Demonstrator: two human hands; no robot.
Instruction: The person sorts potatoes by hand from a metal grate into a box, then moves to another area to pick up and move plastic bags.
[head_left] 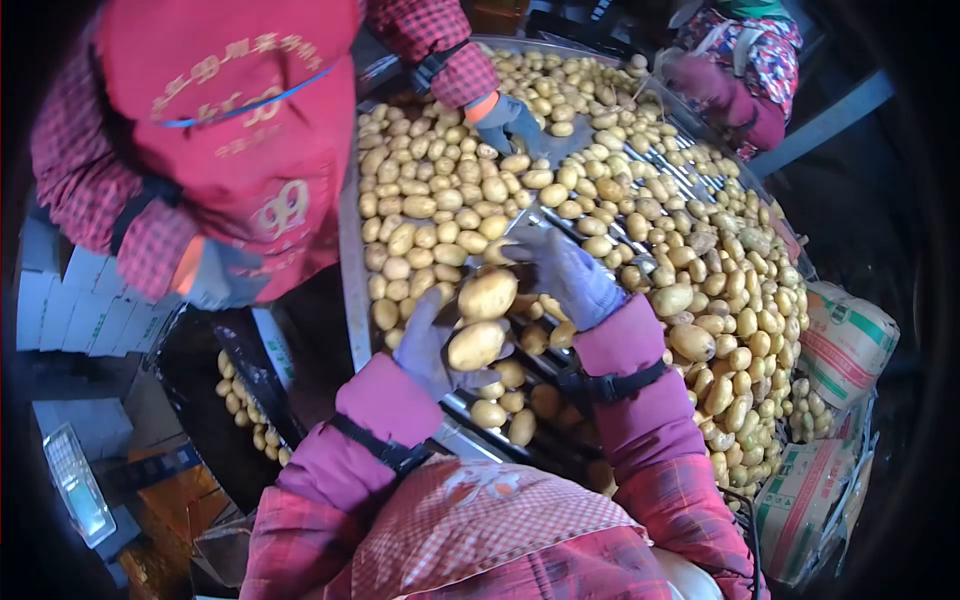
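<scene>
1. Steel roller bed (350,270) takes up most of what I see, covered w/ yellow potatoes (440,200) right across to its far rim.
2. Co-worker in a red apron (230,130) stands on the left; one blue-grey gloved hand (508,122) reaches onto the pile. Another person in a patterned sleeve (745,75) works at the far end.
3. Printed sacks (845,345) lean by the bed's right edge; white boxes (70,310) and a scale (75,485) sit low left. Room is dim, can't tell much more.
4. My left hand (432,350), gloved, is cupped half-closed round two big potatoes (482,318), one stacked on the other, at the near edge of the bed.
5. My right hand (565,275), gloved, is spread flat, fingers loose, resting on the pile just beside them; I can't tell whether anything is under the palm.
6. Doing it well, imo: keep the left thumb across the top spud so it doesn't roll off, and lift clear of the rollers before turning the wrist.
</scene>
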